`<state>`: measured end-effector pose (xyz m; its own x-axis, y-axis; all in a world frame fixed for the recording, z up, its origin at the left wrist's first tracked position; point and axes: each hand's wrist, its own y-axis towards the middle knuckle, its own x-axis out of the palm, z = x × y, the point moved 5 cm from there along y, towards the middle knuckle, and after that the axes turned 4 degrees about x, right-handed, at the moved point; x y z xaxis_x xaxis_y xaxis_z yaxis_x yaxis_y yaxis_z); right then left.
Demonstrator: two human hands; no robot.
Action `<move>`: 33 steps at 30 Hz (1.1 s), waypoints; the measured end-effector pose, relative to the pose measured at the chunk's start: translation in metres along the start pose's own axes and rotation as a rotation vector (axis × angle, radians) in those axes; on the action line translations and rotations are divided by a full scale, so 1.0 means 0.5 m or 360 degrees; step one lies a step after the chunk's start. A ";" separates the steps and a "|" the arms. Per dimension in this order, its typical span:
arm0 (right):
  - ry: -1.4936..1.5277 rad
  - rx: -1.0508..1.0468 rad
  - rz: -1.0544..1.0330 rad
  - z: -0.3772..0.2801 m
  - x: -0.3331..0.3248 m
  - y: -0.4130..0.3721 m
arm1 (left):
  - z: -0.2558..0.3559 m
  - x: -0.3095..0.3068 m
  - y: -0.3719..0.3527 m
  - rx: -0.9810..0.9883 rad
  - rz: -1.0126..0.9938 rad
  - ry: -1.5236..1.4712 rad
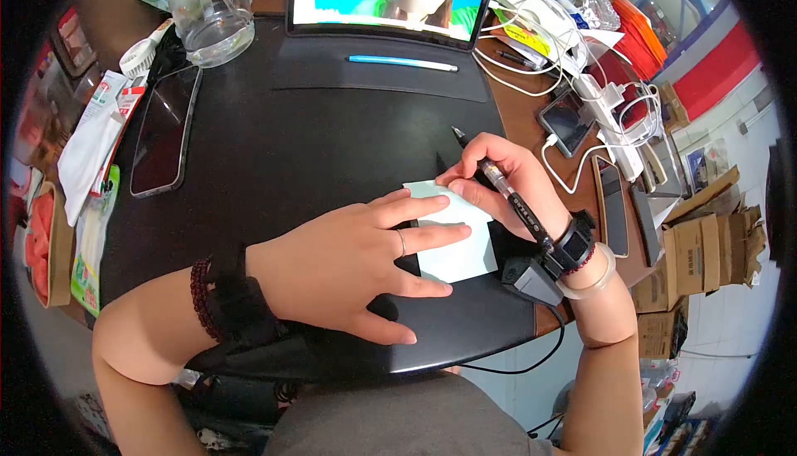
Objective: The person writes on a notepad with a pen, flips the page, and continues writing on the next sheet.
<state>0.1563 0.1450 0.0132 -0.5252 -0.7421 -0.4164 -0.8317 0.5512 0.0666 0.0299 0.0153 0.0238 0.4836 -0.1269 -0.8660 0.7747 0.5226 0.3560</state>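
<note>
A small pale green sheet of paper (465, 253) lies on the black desk mat (315, 145) near the desk's front edge. My left hand (357, 261) rests over the paper's left part with its fingers spread, a ring on one of them. At the paper's upper edge, my right hand (506, 186) has its fingers closed around a black pen (525, 214), whose tip points up and away from the paper. The right thumb and index finger touch near the paper's top corner.
A tablet (390, 0) stands at the back, a blue-and-white pen (403, 63) before it. Phones (166, 132) lie left and right. A clear jug (207, 12) is back left. Cables and a power strip (610, 124) crowd the right side.
</note>
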 end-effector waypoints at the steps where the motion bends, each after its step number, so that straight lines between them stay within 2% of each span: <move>1: -0.0026 0.0026 0.0027 0.003 -0.001 0.000 | -0.001 0.001 -0.001 -0.0025 0.0000 0.0002; 6: -0.0028 -0.0004 0.0072 0.002 0.000 0.003 | -0.004 0.006 0.001 -0.0123 -0.0002 -0.0061; 9: -0.0076 -0.0007 0.0092 0.004 0.000 0.005 | -0.017 -0.002 -0.003 -0.0135 0.0100 -0.0174; 14: -0.0170 0.0054 0.0091 0.004 0.000 0.007 | -0.012 -0.005 0.004 -0.0111 -0.0020 0.0054; 18: -0.0184 0.0064 0.0108 0.009 0.002 0.009 | -0.010 -0.003 0.005 -0.0150 -0.0011 -0.0027; 20: -0.0178 -0.0065 0.0238 0.011 -0.002 0.010 | -0.015 -0.003 0.005 -0.0145 -0.0076 0.0019; 25: -0.0215 -0.0100 0.0239 -0.001 -0.002 0.006 | -0.019 0.000 0.002 -0.0146 -0.0040 -0.0058; 28: -0.0235 -0.0256 0.0488 -0.037 -0.020 -0.018 | -0.020 0.000 0.000 -0.0144 -0.0004 -0.0077; 30: 0.0090 -0.0310 0.0294 -0.069 -0.016 -0.043 | -0.021 -0.001 -0.002 -0.0138 0.0035 -0.0096; 31: 0.0088 -0.0237 0.0200 -0.073 -0.005 -0.055 | -0.021 -0.001 -0.001 -0.0133 0.0056 -0.0092; 32: 0.0304 -0.0100 0.0195 -0.071 0.008 -0.069 | -0.020 0.001 -0.001 -0.0125 0.0079 -0.0095; 33: 0.0389 -0.0149 0.0070 -0.067 0.012 -0.071 | -0.019 0.002 -0.001 -0.0120 0.0099 -0.0105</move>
<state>0.1767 0.1080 0.0386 -0.5796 -0.7946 -0.1808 -0.8142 0.5557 0.1681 0.0261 0.0232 0.0197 0.5574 -0.1463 -0.8173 0.7108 0.5927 0.3787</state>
